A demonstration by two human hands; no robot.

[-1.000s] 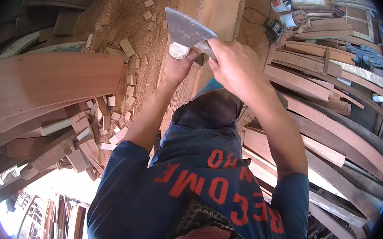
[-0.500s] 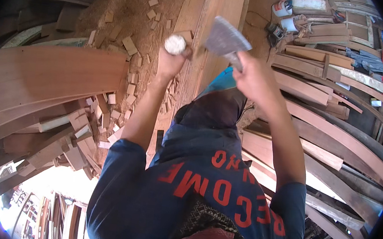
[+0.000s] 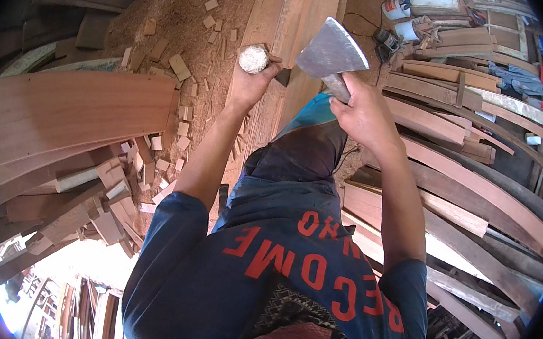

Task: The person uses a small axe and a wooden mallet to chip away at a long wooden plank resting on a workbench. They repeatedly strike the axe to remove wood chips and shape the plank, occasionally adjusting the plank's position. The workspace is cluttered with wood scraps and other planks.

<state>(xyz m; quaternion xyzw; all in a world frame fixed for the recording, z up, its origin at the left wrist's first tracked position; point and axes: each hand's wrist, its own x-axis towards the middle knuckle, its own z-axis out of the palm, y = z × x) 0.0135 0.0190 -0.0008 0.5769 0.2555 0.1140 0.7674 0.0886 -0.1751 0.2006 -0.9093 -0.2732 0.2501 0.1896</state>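
Observation:
My left hand (image 3: 247, 90) is closed around the handle of a chisel (image 3: 253, 59), whose pale, frayed round end faces up. A bit of its dark flat blade (image 3: 283, 77) shows beyond my fingers, over a long wooden beam (image 3: 270, 108). To the right, my right hand (image 3: 362, 106) grips the short handle of a hatchet (image 3: 333, 50). Its broad grey metal head is held up over the beam, apart from the chisel. The beam runs away from me beneath my legs, with grooves along its length. Where the chisel's edge meets the wood cannot be made out.
Sawdust and small wood offcuts (image 3: 180, 66) lie left of the beam. Wide curved boards (image 3: 83, 104) are stacked farther left. On the right are long curved planks (image 3: 472, 168), a white bucket (image 3: 396, 8), a corded power tool (image 3: 387, 40) and a blue cloth (image 3: 519, 81).
The hatchet, blurred before, has moved slightly right and its face now shows sharply. My left hand has shifted a little right, and more of the chisel's dark blade shows.

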